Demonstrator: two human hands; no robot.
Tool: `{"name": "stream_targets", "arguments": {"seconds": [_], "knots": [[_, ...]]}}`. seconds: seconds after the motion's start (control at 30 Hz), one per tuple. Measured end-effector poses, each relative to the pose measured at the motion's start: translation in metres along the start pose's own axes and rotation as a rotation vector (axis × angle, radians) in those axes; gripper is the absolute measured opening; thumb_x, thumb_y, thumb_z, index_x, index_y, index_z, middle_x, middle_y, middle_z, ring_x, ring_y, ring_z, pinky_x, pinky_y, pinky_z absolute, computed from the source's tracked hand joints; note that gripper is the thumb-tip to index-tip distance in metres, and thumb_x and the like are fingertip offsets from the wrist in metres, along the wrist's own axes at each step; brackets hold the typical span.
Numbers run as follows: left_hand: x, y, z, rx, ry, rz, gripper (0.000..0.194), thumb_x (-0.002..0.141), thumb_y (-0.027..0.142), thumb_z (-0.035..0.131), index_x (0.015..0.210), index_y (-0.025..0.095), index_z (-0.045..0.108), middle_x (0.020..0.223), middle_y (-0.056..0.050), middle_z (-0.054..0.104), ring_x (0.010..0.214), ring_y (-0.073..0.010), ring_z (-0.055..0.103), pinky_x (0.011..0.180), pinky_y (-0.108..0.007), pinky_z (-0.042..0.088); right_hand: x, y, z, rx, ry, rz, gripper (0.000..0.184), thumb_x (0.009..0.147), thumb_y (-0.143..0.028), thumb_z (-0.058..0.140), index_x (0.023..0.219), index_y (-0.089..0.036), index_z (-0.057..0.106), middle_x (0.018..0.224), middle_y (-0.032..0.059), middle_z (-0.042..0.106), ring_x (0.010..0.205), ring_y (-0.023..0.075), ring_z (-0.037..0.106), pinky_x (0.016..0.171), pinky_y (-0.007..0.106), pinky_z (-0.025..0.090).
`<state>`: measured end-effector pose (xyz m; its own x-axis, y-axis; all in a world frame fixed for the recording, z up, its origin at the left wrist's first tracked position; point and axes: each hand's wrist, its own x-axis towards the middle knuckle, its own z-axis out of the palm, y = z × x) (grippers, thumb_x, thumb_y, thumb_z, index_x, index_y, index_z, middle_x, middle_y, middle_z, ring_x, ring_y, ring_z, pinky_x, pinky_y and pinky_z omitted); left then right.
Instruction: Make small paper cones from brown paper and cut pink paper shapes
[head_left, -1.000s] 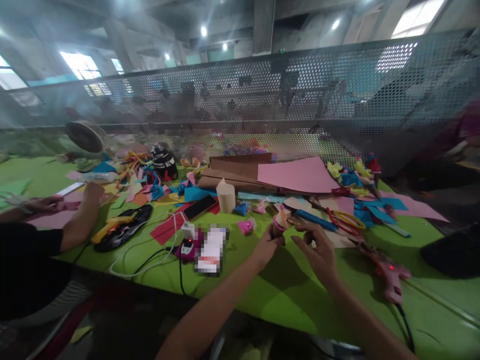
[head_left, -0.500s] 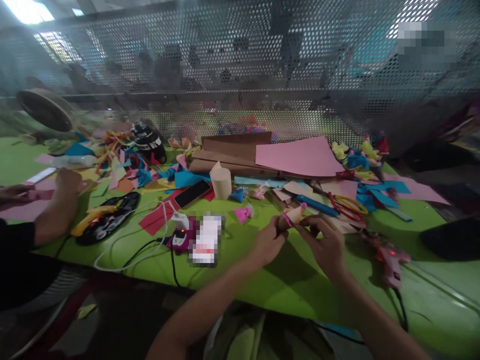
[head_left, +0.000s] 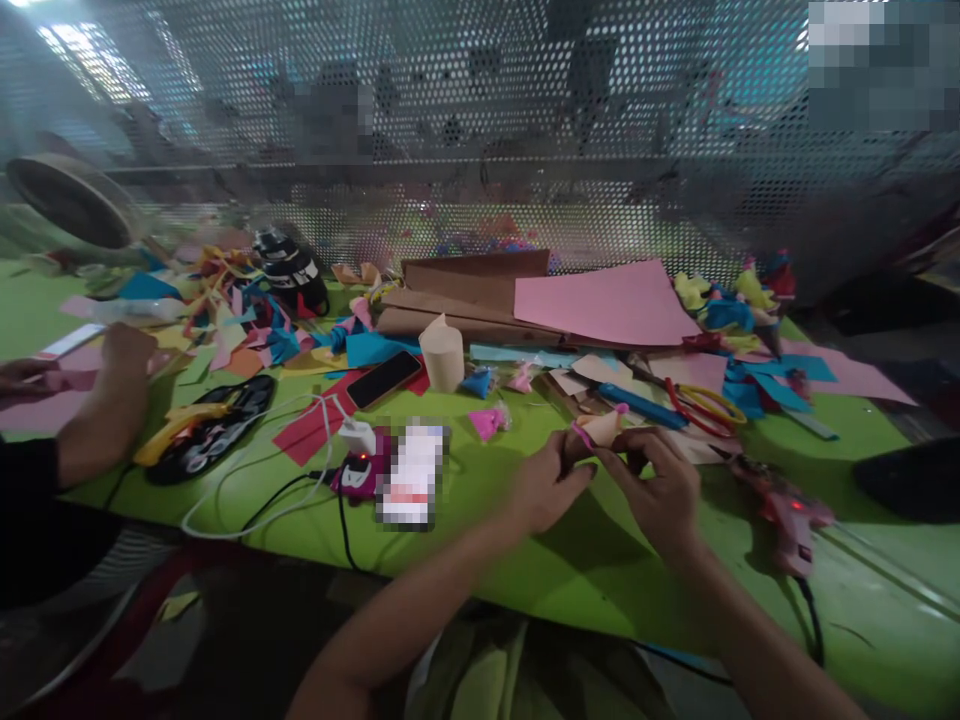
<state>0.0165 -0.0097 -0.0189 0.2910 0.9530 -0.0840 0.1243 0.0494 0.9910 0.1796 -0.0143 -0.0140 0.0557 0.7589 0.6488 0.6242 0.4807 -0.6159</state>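
A small peach paper cone (head_left: 602,428) with a pink tip and a pink-purple band round its base is between my hands, above the green table. My left hand (head_left: 551,480) is closed round the base end, and the cone points to the right. Thumb and fingers of my right hand (head_left: 660,485) are pinched against the cone's near right side; what exactly they grip there is partly hidden. Close by on the table lie a bright pink wrapped piece (head_left: 489,423), a blue cutter-like tool (head_left: 641,404) and red-and-yellow-handled scissors (head_left: 705,408).
A pink glue gun (head_left: 791,515) with a lit red light lies at the right. Left of my hands are a lit phone (head_left: 412,475), a power socket with cables (head_left: 360,475) and a beige paper roll (head_left: 442,357). A co-worker's hand (head_left: 124,355) works at the far left.
My right hand has come in from the right and now touches the cone. The cone has tipped from upright to pointing right. The camera view has tilted downward.
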Motion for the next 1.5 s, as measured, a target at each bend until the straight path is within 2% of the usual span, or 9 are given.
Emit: {"name": "stream_targets", "arguments": {"seconds": [0.13, 0.23, 0.5, 0.73, 0.93, 1.2, 1.5], "knots": [[-0.0001, 0.0013, -0.0011, 0.093, -0.041, 0.039, 0.038, 0.095, 0.047, 0.049, 0.119, 0.019, 0.057, 0.110, -0.011, 0.070, 0.101, -0.0291, 0.064, 0.090, -0.040, 0.048, 0.0005, -0.0028, -0.0008, 0.035, -0.014, 0.013, 0.020, 0.089, -0.034, 0.071, 0.075, -0.024, 0.061, 0.072, -0.0003, 0.061, 0.056, 0.0141, 0.050, 0.052, 0.029, 0.042], [0.0005, 0.0001, -0.0011, 0.127, -0.044, 0.038, 0.041, 0.096, 0.048, 0.047, 0.121, 0.018, 0.057, 0.113, -0.012, 0.070, 0.103, -0.0304, 0.064, 0.089, -0.040, 0.047, 0.0007, -0.0042, -0.0015, 0.044, -0.031, 0.034, 0.022, 0.090, -0.037, 0.069, 0.074, -0.024, 0.061, 0.072, 0.0003, 0.061, 0.057, 0.0146, 0.050, 0.052, 0.029, 0.042], [0.0003, -0.0014, -0.0018, 0.091, -0.027, 0.047, 0.042, 0.094, 0.055, 0.050, 0.115, 0.020, 0.060, 0.102, -0.007, 0.071, 0.093, -0.0262, 0.064, 0.082, -0.035, 0.048, 0.0021, -0.0076, -0.0031, 0.071, -0.054, 0.044, 0.022, 0.092, -0.036, 0.066, 0.074, -0.024, 0.061, 0.071, 0.0012, 0.061, 0.057, 0.0151, 0.050, 0.051, 0.029, 0.042], [0.0013, -0.0023, -0.0023, 0.023, 0.005, 0.036, 0.032, 0.092, 0.048, 0.055, 0.110, 0.022, 0.060, 0.096, -0.003, 0.069, 0.089, -0.0221, 0.062, 0.081, -0.031, 0.046, 0.0000, -0.0080, -0.0029, 0.086, -0.081, 0.040, 0.020, 0.093, -0.033, 0.064, 0.074, -0.025, 0.061, 0.071, 0.0011, 0.061, 0.058, 0.0155, 0.051, 0.052, 0.029, 0.042], [0.0023, -0.0048, -0.0025, -0.011, -0.011, 0.050, 0.037, 0.091, 0.052, 0.055, 0.110, 0.020, 0.061, 0.101, -0.005, 0.069, 0.093, -0.0230, 0.062, 0.085, -0.032, 0.047, -0.0015, -0.0070, -0.0027, 0.110, -0.077, 0.007, 0.013, 0.087, -0.028, 0.071, 0.079, -0.024, 0.062, 0.075, 0.0001, 0.061, 0.057, 0.0136, 0.050, 0.052, 0.029, 0.042], [0.0021, -0.0013, -0.0022, -0.047, 0.038, 0.008, 0.033, 0.089, 0.050, 0.059, 0.101, 0.020, 0.063, 0.088, -0.002, 0.065, 0.086, -0.0206, 0.058, 0.082, -0.031, 0.047, 0.0003, -0.0097, -0.0009, 0.068, -0.089, -0.046, 0.014, 0.090, -0.027, 0.065, 0.077, -0.025, 0.060, 0.071, 0.0011, 0.061, 0.055, 0.0151, 0.052, 0.050, 0.029, 0.043], [0.0038, -0.0037, -0.0004, -0.082, 0.067, -0.029, 0.030, 0.087, 0.048, 0.063, 0.097, 0.020, 0.063, 0.089, -0.002, 0.065, 0.088, -0.0208, 0.058, 0.080, -0.029, 0.046, -0.0011, -0.0084, -0.0002, 0.084, -0.098, -0.072, 0.011, 0.091, -0.023, 0.065, 0.081, -0.025, 0.061, 0.074, 0.0008, 0.061, 0.056, 0.0144, 0.051, 0.051, 0.029, 0.042]]}}
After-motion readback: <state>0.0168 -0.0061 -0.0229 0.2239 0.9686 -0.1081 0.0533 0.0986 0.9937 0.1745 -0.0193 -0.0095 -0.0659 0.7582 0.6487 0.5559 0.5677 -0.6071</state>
